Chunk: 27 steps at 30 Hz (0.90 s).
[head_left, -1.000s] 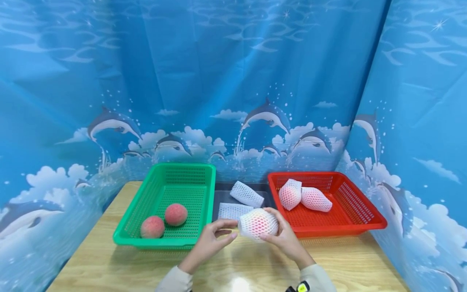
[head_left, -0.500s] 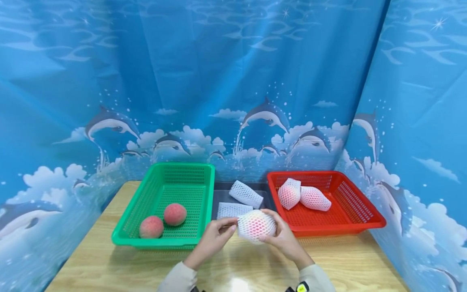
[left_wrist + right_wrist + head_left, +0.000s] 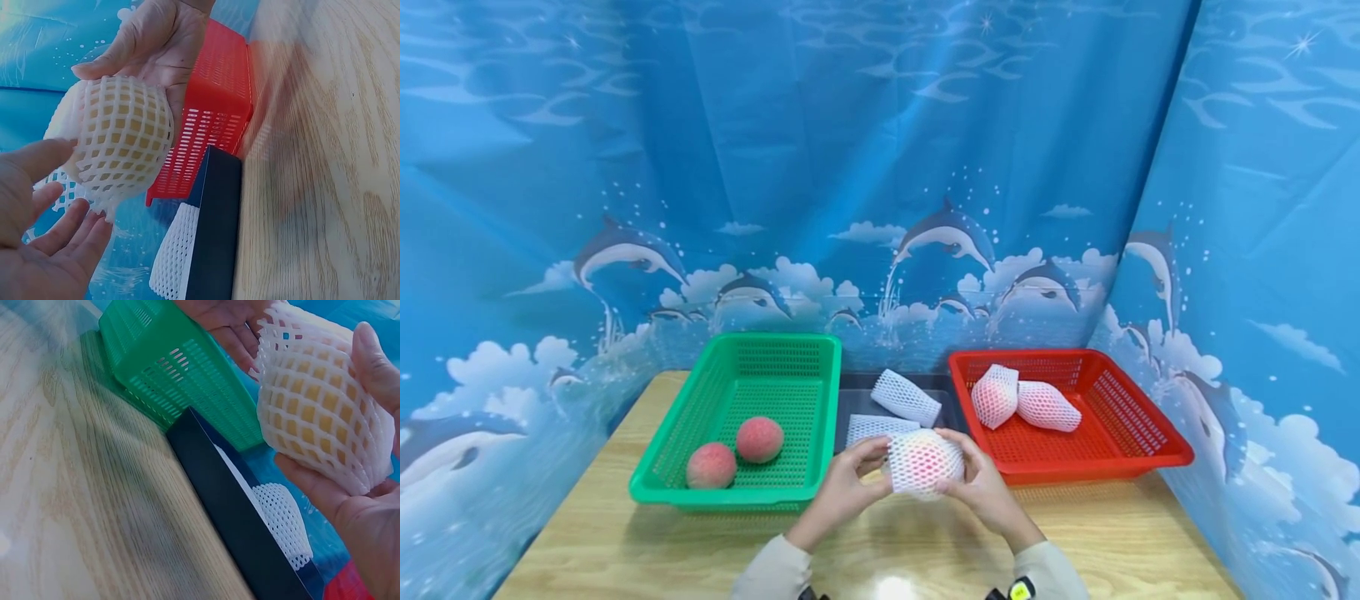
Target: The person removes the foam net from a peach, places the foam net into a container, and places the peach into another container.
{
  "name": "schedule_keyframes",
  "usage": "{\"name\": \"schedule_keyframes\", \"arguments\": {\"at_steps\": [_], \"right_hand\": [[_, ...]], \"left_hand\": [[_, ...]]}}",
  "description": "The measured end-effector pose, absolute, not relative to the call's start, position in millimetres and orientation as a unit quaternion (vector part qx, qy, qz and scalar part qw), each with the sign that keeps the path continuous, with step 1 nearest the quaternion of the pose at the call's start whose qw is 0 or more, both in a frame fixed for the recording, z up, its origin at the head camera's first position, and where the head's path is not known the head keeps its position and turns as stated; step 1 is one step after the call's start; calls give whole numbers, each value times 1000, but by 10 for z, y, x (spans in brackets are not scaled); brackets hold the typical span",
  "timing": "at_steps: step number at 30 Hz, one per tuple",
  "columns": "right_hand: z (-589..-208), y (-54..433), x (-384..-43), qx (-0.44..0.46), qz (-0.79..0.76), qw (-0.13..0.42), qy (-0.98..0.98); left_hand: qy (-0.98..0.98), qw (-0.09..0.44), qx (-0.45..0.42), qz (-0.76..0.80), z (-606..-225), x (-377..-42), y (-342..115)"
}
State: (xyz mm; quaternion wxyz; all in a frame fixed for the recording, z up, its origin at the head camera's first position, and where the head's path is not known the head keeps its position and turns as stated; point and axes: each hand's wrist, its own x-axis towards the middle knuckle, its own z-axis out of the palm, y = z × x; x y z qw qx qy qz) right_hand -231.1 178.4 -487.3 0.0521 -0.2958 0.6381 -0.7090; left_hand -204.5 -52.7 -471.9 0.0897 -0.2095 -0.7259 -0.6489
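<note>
A peach in a white foam net sleeve (image 3: pixel 927 463) is held up between both hands, above the front of the table. My right hand (image 3: pixel 987 493) grips it from the right side, thumb and fingers curled round the netted fruit. At its left end my left hand (image 3: pixel 848 490) holds the sleeve's loose edge between thumb and fingers. The left wrist view shows that hand's fingers (image 3: pixel 80 226) against the net's gathered rim. Yellowish peach skin shows through the foam net (image 3: pixel 315 406) in the right wrist view.
A green basket (image 3: pixel 833 392) on the left holds two bare peaches (image 3: pixel 760 440). The red basket (image 3: pixel 1138 417) on the right holds two netted peaches (image 3: pixel 1048 407). Between them, a dark tray (image 3: pixel 951 408) carries foam net sleeves (image 3: pixel 906 398). A dolphin-print curtain (image 3: pixel 880 167) hangs behind the table.
My left fingers have come in from beside the sleeve's left end to hold its edge, which now looks spread wider. My right hand keeps its grip on the peach.
</note>
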Motion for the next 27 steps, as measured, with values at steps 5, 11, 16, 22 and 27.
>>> {"name": "schedule_keyframes", "arguments": {"at_steps": [5,11,16,22,27], "right_hand": [[-4885,1795,-2312,-299,-715,47,631],[-4888,1782,-2293,-286,-727,55,622],[-4906,1772,-2282,-282,-733,65,616],[-4909,1750,-2278,-271,-728,56,627],[-4900,1722,-2270,-263,-727,48,632]], "left_hand": [[-729,83,-216,-644,-4705,-2036,-513],[-738,75,-213,-636,-4702,-2019,-501],[-734,74,-213,-641,-4716,-2013,-497],[-739,80,-213,-635,-4711,-2015,-496],[-740,86,-219,-630,-4726,-2028,-501]]}}
